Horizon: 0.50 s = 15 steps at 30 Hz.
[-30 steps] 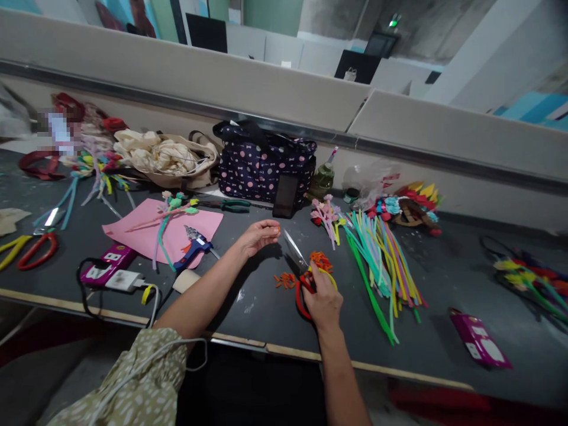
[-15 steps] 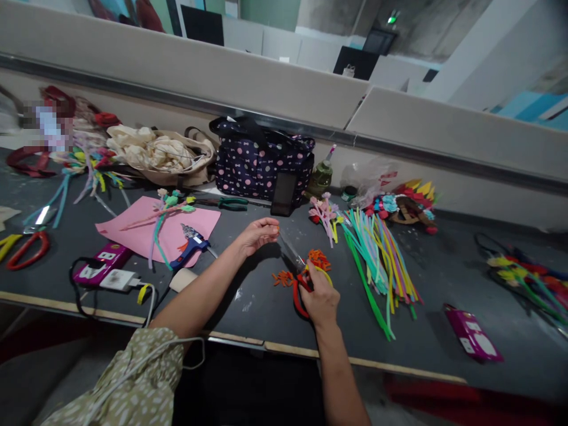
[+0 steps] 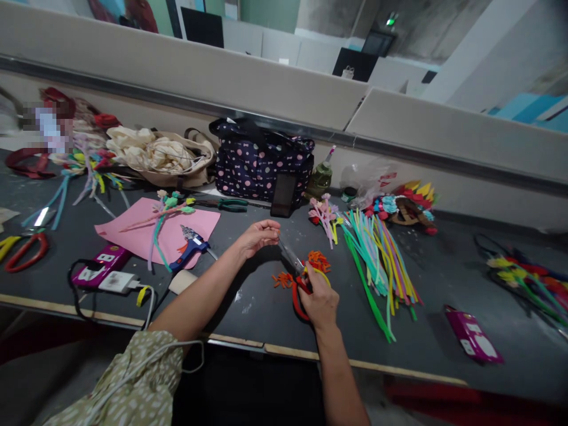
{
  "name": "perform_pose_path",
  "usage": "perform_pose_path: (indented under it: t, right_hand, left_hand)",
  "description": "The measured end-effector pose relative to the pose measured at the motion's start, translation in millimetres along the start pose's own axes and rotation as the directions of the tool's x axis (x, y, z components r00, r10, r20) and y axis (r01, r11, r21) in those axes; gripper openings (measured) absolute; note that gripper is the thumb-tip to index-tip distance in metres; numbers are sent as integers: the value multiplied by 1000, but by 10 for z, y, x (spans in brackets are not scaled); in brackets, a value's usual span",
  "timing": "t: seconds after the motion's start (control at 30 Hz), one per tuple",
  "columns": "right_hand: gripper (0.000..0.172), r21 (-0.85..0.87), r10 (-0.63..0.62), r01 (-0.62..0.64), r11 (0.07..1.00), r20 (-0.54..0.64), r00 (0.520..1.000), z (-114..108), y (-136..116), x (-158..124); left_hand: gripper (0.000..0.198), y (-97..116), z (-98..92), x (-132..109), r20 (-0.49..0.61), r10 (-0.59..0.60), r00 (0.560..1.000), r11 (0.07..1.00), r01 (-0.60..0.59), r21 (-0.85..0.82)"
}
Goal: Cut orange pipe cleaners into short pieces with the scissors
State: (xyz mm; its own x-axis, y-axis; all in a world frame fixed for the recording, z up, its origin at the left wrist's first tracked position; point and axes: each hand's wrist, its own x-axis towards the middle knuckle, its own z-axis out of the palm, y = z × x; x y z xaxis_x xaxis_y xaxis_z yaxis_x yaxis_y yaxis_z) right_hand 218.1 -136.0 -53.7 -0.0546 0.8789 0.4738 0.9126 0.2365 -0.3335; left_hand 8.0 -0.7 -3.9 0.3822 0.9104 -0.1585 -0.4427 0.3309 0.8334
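Observation:
My right hand [image 3: 320, 294] grips scissors [image 3: 300, 296] with red and yellow handles, the blades pointing up and left. At the blade tips, my left hand [image 3: 262, 235] is closed in a pinch. Whatever it pinches is too small to make out. Short orange fuzzy pieces, like cut pipe cleaner, lie in one pile [image 3: 318, 262] just beyond the right hand and in another pile [image 3: 283, 279] left of the scissors. Right of the right hand, a bundle of long coloured pipe cleaners [image 3: 377, 254] lies on the dark table [image 3: 248, 307].
A hot glue gun [image 3: 190, 247] rests on pink paper [image 3: 133, 228] at left, near a purple power strip [image 3: 104, 264]. A polka-dot bag [image 3: 248, 160], phone [image 3: 284, 195] and bottle [image 3: 320, 179] stand at the back. Other scissors [image 3: 33, 251] lie far left; a purple box [image 3: 474, 334] is at right.
A speck of orange at my left fingertips no longer shows. The scissors' yellow handle has shifted slightly in my right hand. Both hands stay in nearly the same place.

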Motion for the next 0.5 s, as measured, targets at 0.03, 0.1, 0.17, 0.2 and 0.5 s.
perform_pose_path:
  t: [0.03, 0.1, 0.17, 0.2, 0.5]
  right_hand:
    - [43, -1, 5, -5, 1000, 2, 1000, 0, 2, -2]
    - [44, -5, 12, -12, 1000, 6, 1000, 6, 8, -6]
    - [44, -5, 13, -13, 1000, 1, 1000, 18, 17, -9]
    - [44, -3, 9, -9, 1000, -3, 1000, 25, 21, -10]
    - [42, -3, 2, -2, 1000, 6, 1000, 9, 17, -3]
  left_hand:
    - [34, -2, -3, 2, 1, 0, 1000, 1000, 0, 4]
    - [34, -3, -7, 5, 2, 0, 1000, 1000, 0, 8]
    - [35, -1, -7, 3, 2, 2, 1000, 1000, -2, 12]
    - [35, 3, -4, 1, 1, 2, 1000, 1000, -2, 14]
    - [34, 14, 19, -11, -3, 5, 1000, 1000, -5, 21]
